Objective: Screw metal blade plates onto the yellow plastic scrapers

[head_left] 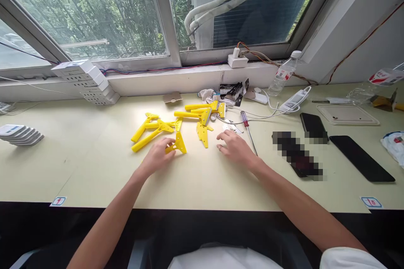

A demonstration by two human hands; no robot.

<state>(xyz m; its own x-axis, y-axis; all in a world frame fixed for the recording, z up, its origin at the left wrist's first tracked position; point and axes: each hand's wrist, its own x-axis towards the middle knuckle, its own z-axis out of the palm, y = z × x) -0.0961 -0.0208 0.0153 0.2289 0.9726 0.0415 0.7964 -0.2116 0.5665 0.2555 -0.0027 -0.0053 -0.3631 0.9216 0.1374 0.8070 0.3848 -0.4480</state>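
My left hand is closed round the handle of a yellow plastic scraper, whose flared head points right; the palm hides most of its handle. Beyond it lie several more yellow scrapers, some with metal edges at their heads. Loose flat yellow pieces rest between my two hands. My right hand hovers over or rests on the table with its fingers apart and nothing in them. Just past its fingertips is a small group of whitish bits, too small to name. A screwdriver with a red handle lies beside it.
Behind the scrapers are a crumpled cloth glove and black packaging. A power strip, a plastic bottle and dark phones are to the right. Stacked white boxes stand at the back left.
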